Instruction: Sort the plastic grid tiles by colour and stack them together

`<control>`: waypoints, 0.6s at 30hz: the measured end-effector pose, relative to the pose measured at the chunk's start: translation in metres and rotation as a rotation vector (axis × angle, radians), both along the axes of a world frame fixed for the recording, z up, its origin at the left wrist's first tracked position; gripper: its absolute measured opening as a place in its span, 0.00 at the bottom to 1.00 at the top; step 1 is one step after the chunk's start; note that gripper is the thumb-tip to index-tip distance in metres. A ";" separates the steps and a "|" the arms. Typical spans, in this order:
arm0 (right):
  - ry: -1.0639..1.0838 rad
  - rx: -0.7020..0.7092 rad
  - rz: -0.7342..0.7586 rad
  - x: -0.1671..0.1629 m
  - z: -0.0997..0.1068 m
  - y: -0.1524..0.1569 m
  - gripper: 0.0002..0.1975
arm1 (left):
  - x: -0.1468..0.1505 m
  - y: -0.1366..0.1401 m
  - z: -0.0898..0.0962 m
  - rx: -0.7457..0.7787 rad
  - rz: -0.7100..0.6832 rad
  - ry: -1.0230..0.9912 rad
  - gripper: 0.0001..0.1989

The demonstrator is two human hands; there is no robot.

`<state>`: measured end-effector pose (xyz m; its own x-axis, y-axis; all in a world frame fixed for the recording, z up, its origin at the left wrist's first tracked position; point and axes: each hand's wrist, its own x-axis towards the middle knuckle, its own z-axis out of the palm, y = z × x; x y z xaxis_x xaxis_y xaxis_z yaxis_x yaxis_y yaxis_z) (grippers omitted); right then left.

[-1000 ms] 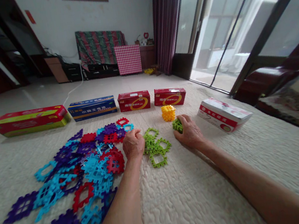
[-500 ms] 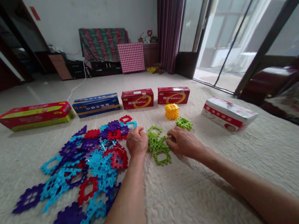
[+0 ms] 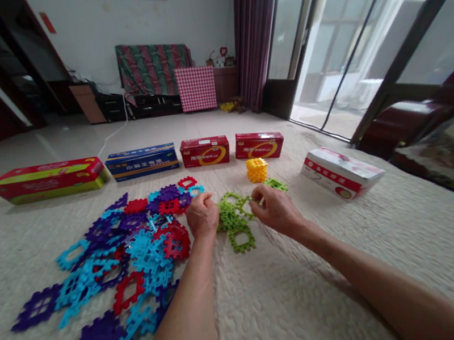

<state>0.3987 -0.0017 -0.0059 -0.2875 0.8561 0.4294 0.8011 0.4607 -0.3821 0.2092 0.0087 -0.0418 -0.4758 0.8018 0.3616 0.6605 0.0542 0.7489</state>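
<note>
My left hand is closed, its curled fingers at the left edge of a small heap of green interlocking plastic tiles. Whatever lies inside that hand is hidden. From the right, my right hand pinches a thin green tile, which is tilted up at the side of the heap. Behind the right hand's knuckles lies a flat green block, partly covered. A yellow cube built of the same kind of tiles stands just beyond it.
Purple, blue and red tiles spread over the quilted cover on the left. Along the far edge stand a red-green box, a blue box and two red boxes. A white-red box sits at right.
My right hand has tipped up a green tile at the heap's right side. The left hand stays closed beside the heap. The whole view has shifted slightly.
</note>
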 end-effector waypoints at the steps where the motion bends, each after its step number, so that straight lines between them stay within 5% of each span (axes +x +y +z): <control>1: 0.015 0.044 0.010 0.002 0.003 0.000 0.02 | 0.000 0.001 0.000 0.010 0.011 -0.021 0.17; 4: -0.052 0.081 0.042 0.006 0.011 -0.004 0.02 | -0.001 0.002 0.001 0.033 0.035 -0.086 0.17; 11: -0.312 -0.220 0.294 0.011 0.022 -0.017 0.07 | -0.005 0.007 -0.006 0.114 0.058 -0.243 0.17; 18: -0.324 -0.230 0.347 0.012 0.015 -0.014 0.10 | -0.008 0.014 -0.010 0.153 0.143 -0.411 0.17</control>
<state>0.4110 -0.0155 0.0089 -0.6579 0.7484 0.0837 0.7099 0.6535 -0.2625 0.2007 0.0227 -0.0523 -0.7066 0.6696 0.2287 0.3012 -0.0077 0.9535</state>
